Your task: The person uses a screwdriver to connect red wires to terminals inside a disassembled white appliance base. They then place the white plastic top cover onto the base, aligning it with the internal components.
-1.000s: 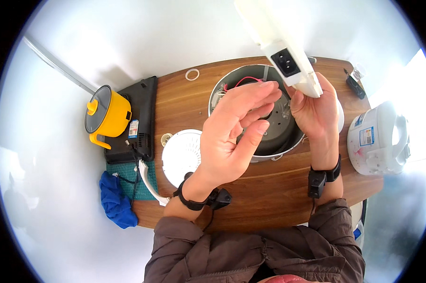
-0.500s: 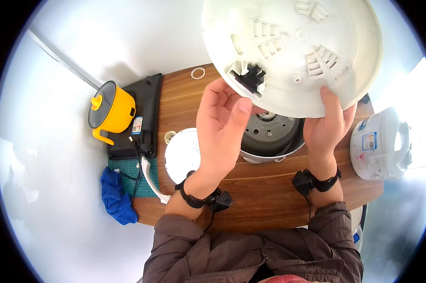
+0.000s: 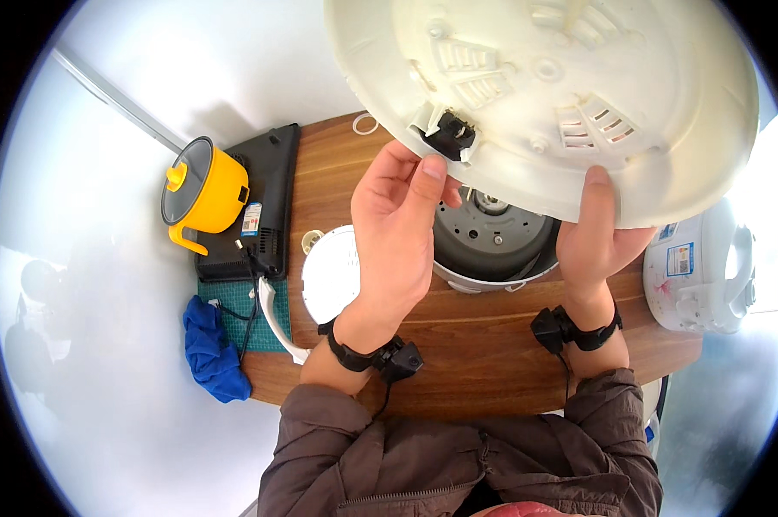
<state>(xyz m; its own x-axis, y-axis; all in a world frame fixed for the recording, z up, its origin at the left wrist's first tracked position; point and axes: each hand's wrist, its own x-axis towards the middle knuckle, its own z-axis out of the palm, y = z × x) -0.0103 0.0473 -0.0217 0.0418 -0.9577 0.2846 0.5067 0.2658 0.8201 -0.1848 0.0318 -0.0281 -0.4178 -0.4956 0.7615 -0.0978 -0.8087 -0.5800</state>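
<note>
Two hands hold a big cream plastic base plate [image 3: 561,95] up above the bench [image 3: 484,345].
Right hand [image 3: 600,241] grips its rim; left hand [image 3: 397,224] fingers the black socket [image 3: 452,135]. It looks light, stiff, perhaps brittle; best held by the rim.

White plastic base panel [image 3: 578,95]: upper part running off the top edge; it is covering the far side of the round metal appliance body [image 3: 492,246] and part of the wooden table [image 3: 458,327]. Right hand [image 3: 597,246]: only thumb showing, fingers lying hidden behind the panel. White rice cooker [image 3: 703,276]: top hiding under the panel rim. Label on the yellow pot [image 3: 201,191]: too small to make out.
</note>
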